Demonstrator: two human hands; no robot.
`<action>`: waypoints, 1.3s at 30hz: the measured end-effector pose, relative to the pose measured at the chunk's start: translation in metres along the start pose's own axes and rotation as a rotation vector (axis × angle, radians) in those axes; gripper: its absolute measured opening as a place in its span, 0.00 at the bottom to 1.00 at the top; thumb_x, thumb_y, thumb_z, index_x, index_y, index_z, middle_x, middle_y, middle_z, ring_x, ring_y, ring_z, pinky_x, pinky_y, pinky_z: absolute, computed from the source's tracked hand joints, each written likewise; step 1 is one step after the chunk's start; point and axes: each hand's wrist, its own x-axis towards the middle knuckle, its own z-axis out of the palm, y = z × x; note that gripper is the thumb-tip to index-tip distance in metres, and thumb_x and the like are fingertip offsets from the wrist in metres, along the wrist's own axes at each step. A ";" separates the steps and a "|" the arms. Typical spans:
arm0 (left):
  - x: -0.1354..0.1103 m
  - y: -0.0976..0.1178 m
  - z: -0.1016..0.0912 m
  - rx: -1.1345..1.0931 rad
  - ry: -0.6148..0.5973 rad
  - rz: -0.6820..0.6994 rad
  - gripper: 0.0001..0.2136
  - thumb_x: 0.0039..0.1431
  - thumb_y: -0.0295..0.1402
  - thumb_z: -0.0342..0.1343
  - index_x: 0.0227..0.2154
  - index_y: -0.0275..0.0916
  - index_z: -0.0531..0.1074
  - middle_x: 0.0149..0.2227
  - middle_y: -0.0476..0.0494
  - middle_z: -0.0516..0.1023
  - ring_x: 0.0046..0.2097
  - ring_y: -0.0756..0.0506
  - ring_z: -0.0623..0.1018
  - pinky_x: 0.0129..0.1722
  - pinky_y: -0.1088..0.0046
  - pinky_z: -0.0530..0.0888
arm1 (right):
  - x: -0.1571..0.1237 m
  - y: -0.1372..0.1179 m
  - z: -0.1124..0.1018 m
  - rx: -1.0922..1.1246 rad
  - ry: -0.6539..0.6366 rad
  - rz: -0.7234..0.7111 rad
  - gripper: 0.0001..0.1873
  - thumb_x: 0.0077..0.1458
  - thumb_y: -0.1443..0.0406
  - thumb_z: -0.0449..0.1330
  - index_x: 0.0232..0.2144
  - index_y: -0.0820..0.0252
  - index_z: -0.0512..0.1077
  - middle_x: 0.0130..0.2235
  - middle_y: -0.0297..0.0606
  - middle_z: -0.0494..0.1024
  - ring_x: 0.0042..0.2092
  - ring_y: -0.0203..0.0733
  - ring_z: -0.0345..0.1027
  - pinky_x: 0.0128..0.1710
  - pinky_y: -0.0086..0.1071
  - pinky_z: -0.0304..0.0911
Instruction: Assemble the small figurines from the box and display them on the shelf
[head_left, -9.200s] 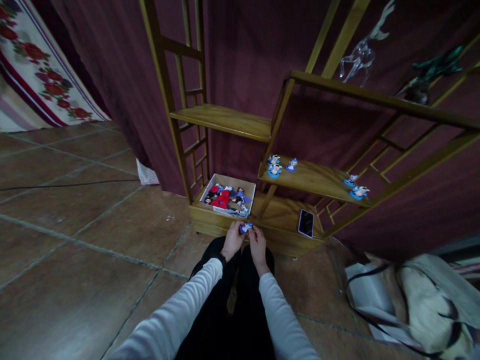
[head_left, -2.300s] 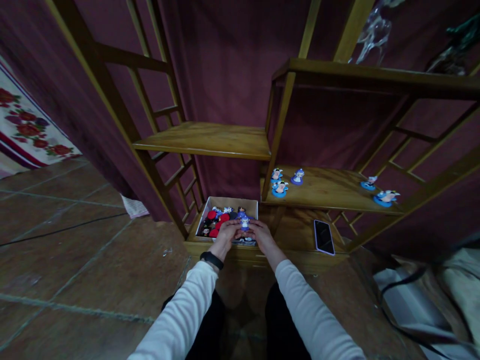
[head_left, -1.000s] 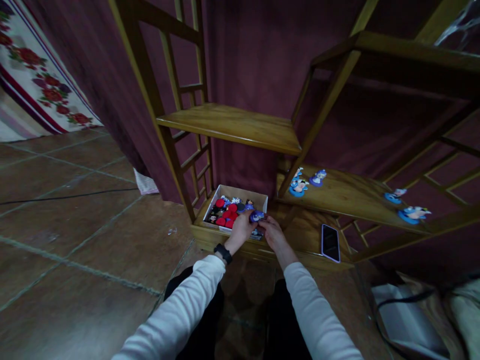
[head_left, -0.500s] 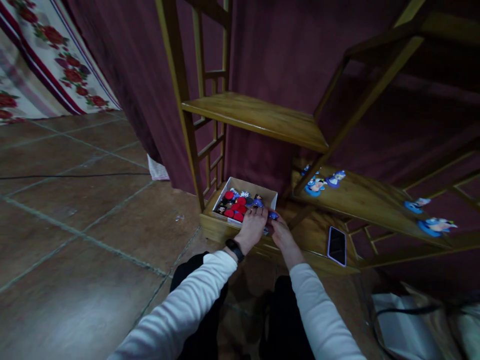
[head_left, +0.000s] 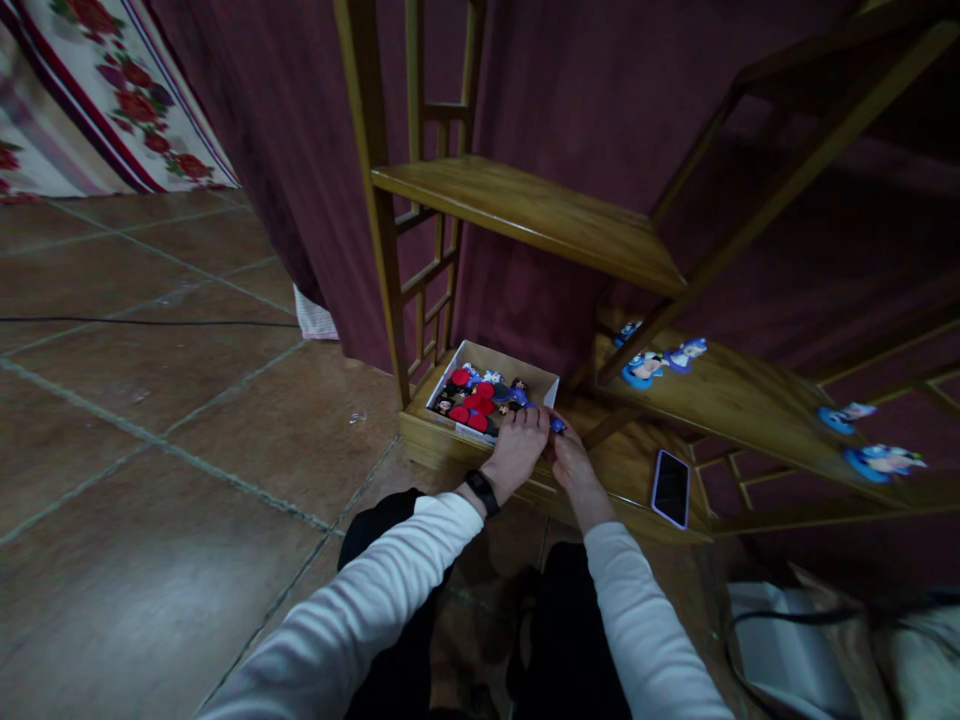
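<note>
My left hand (head_left: 517, 450) and my right hand (head_left: 571, 461) meet at the near right corner of an open cardboard box (head_left: 534, 368) on the bottom board of a wooden shelf unit (head_left: 525, 205). Between the fingertips sits a small blue figurine (head_left: 556, 425), gripped by my right hand, with my left hand's curled fingers against it. The box holds several red, black and blue small toys (head_left: 474, 396). My left wrist wears a black band.
A phone (head_left: 670, 488) lies on the bottom board to the right. Small blue figurines (head_left: 643, 369) stand on the low right shelf, more (head_left: 877, 460) at its far end. A bag (head_left: 825, 650) lies on the tiled floor at the right; a cable (head_left: 150, 322) crosses the floor at the left.
My hands, holding the blue figurine, have stayed together at the box's right corner and lowered slightly. The view has swung left and tilted, so the shelves now slope.
</note>
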 end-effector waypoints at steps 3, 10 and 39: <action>0.000 0.000 0.001 0.001 0.004 0.002 0.17 0.60 0.23 0.40 0.51 0.27 0.61 0.41 0.31 0.72 0.42 0.41 0.72 0.41 0.63 0.65 | 0.001 0.001 0.000 0.000 -0.001 -0.007 0.22 0.32 0.72 0.64 0.35 0.53 0.73 0.36 0.27 0.78 0.36 0.35 0.69 0.34 0.27 0.65; -0.001 0.002 0.002 0.013 0.009 0.005 0.17 0.60 0.23 0.40 0.50 0.26 0.62 0.41 0.31 0.72 0.41 0.40 0.72 0.40 0.63 0.65 | 0.001 0.002 -0.003 -0.004 -0.041 0.001 0.20 0.34 0.70 0.63 0.36 0.52 0.73 0.36 0.27 0.77 0.37 0.35 0.69 0.36 0.27 0.65; 0.008 -0.022 0.010 -0.578 -0.084 -0.210 0.21 0.51 0.20 0.49 0.49 0.38 0.66 0.44 0.37 0.73 0.43 0.43 0.74 0.42 0.69 0.68 | -0.004 -0.005 -0.001 0.012 -0.122 0.013 0.18 0.34 0.72 0.62 0.33 0.58 0.72 0.32 0.31 0.78 0.34 0.36 0.69 0.37 0.30 0.65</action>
